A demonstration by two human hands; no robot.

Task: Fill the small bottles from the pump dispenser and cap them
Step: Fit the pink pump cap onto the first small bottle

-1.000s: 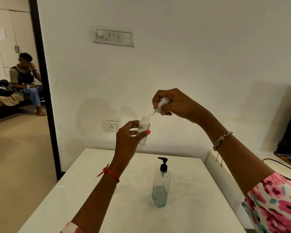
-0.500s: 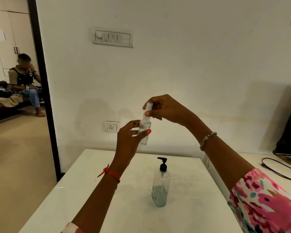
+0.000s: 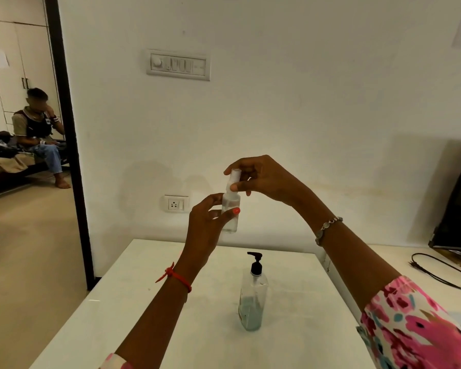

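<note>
Small bottle (image 3: 230, 225) held up for capping

The clear bottle is in the air above the worktop (image 3: 144, 302), upright, well above the pump dispenser (image 3: 252, 299) that stands on the white surface below it. The left hand (image 3: 205, 222) grips the bottle round its body, thumb across the front and fingers behind. The right hand (image 3: 266, 179) pinches the white cap (image 3: 234, 175) between thumb and fingertips, and the cap sits on the bottle's neck. Whether it is fully seated or threaded cannot be told from here.

The step in hand looks to be closing this bottle. How full it is cannot be read through the clear wall.

The bottle is likely light and thin-walled plastic, so a hard squeeze on the body could push liquid up out of the neck before the cap seals. A firm but gentle hold low on the body, as the left hand has now, leaves the neck free. Any liquid spilled on the outside would make it slippery. The cap is small and smooth, best taken at its sides with the fingertips and kept straight over the neck so it does not go on crooked
</note>
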